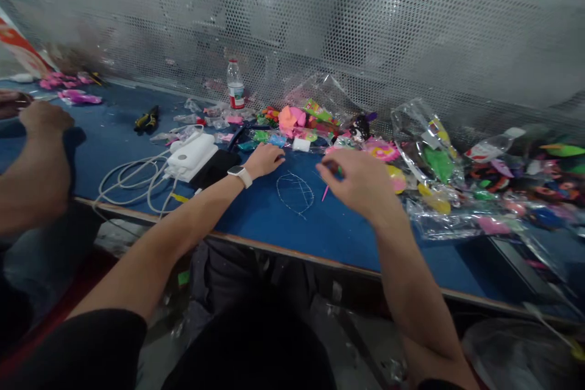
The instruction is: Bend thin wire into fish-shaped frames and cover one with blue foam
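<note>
A leaf-shaped outline (295,194) with thin whitish lines across it lies on the blue tabletop; I cannot tell whether it is wire or drawn. My left hand (264,159), with a pale-strapped watch (240,175) on the wrist, rests just beyond its upper left, fingers loosely bent and nothing seen in them. To the right of the outline hovers my right hand (359,181), slightly blurred, thumb and fingers apart. A small green bit shows near its thumb, and I cannot tell whether it is touched. Below the fingers lies a thin pink stick (325,193).
A white power bank (191,155) with coiled cables is at left, near yellow-black pliers (147,120). Behind stand a bottle (235,86), pink clay pieces (292,119) and a perforated metal screen (292,24). Plastic packets (439,164) crowd the right. Another person's hand (43,117) is far left.
</note>
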Demonstrator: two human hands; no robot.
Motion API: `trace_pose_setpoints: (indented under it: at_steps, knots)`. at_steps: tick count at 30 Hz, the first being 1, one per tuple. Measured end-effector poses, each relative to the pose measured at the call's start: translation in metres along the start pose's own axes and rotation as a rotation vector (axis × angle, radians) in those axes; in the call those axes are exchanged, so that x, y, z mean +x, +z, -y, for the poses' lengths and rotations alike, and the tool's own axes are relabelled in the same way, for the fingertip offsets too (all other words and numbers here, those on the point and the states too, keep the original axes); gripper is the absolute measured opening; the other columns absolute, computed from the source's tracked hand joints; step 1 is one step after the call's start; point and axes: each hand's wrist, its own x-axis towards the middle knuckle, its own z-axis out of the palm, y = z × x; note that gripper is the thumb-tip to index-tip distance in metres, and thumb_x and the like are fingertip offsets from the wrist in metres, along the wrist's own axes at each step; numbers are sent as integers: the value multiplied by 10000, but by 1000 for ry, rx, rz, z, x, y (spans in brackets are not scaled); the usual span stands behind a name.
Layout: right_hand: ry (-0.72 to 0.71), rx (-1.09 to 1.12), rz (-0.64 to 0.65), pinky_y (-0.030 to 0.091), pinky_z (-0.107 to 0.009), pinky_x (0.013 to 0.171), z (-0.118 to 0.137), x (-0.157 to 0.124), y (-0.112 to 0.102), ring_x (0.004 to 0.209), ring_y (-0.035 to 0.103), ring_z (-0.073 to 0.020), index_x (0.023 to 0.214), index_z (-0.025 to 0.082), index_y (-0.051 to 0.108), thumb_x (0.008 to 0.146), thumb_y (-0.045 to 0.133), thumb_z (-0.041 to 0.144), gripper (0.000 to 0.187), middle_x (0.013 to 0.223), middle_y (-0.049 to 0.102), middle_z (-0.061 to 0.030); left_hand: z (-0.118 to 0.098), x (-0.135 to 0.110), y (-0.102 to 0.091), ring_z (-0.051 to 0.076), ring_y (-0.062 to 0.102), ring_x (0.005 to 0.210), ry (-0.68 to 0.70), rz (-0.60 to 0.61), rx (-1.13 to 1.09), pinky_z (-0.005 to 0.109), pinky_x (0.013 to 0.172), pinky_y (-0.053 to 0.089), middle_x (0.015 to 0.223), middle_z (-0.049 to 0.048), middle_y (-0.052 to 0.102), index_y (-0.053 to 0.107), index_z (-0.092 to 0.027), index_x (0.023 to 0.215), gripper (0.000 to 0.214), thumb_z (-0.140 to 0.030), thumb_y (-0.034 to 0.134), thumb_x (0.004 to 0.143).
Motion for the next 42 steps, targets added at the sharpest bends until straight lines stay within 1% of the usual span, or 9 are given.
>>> trace_pose_setpoints:
  at_steps: [6, 8, 12, 18, 24, 29, 32, 36, 42]
  knots:
    - [216, -281, 378, 572, -417, 922, -12, 27, 38, 1202, 735, -392, 1256, 111, 757, 1025, 707, 255, 276, 1303, 755, -232, 4, -6, -8, 337, 643, 1152, -14, 26, 33, 501, 1063, 415, 1149, 146, 748, 775, -180, 1094, 229, -242, 583, 987]
    - [244, -280, 419, 577, -409, 921, -21, 28, 50, 1223, 733, -397, 1276, 101, 749, 1020, 687, 217, 288, 1303, 753, -245, 3, -6, -9, 354, 620, 1176, -29, 13, 70, 532, 1073, 416, 1145, 148, 742, 775, -175, 1094, 228, -249, 588, 986]
    - [275, -285, 382, 579, -389, 901, -32, 25, 64, 1180, 759, -381, 1281, 86, 749, 998, 571, 90, 334, 1229, 771, -266, -1, -5, -11, 376, 578, 1239, -95, -56, 109, 578, 1109, 396, 1176, 159, 726, 768, -170, 1081, 213, -244, 590, 990]
    - [225, -314, 431, 564, -370, 940, -31, 35, 60, 1196, 747, -364, 1263, 62, 742, 1026, 551, 149, 316, 1269, 758, -264, -5, -8, -17, 410, 533, 1327, -184, -118, 89, 611, 1136, 379, 1273, 191, 697, 760, -150, 1140, 274, -184, 523, 1006]
    - [74, -289, 232, 543, -372, 962, -12, 66, 66, 1230, 713, -326, 1340, 108, 671, 1106, 427, 170, 344, 1351, 713, -223, -10, -10, -22, 399, 521, 1345, -257, -116, 172, 593, 1140, 390, 1348, 191, 672, 733, -141, 1218, 338, -149, 471, 1004]
    - [140, -228, 125, 539, -378, 933, 4, 81, 84, 1183, 719, -308, 1375, 122, 646, 1129, 440, 246, 343, 1389, 691, -200, -12, -14, -35, 433, 502, 1375, -326, -138, 251, 610, 1156, 375, 1388, 228, 639, 702, -127, 1290, 372, -187, 500, 984]
    - [147, -162, 85, 540, -367, 880, -2, 66, 71, 1166, 719, -305, 1263, 161, 722, 1111, 506, 281, 290, 1288, 748, -154, -6, -18, -49, 487, 469, 1420, -446, -171, 311, 652, 1186, 334, 1448, 284, 594, 638, -86, 1371, 455, -280, 558, 967]
    - [269, -83, 109, 527, -362, 826, -28, 6, 36, 979, 749, -280, 1055, 223, 798, 1057, 622, 342, 212, 1021, 809, -77, 17, -23, -63, 550, 481, 1414, -682, -190, 344, 682, 1154, 346, 1450, 374, 578, 559, 3, 1426, 606, -394, 565, 968]
    - [659, -294, 250, 532, -381, 848, -78, -92, 21, 1081, 765, -340, 1110, 201, 802, 1021, 702, 365, 212, 1106, 812, -138, 48, -18, -58, 502, 560, 1371, -691, -96, 400, 593, 1122, 412, 1383, 401, 628, 624, 61, 1339, 536, -295, 453, 977]
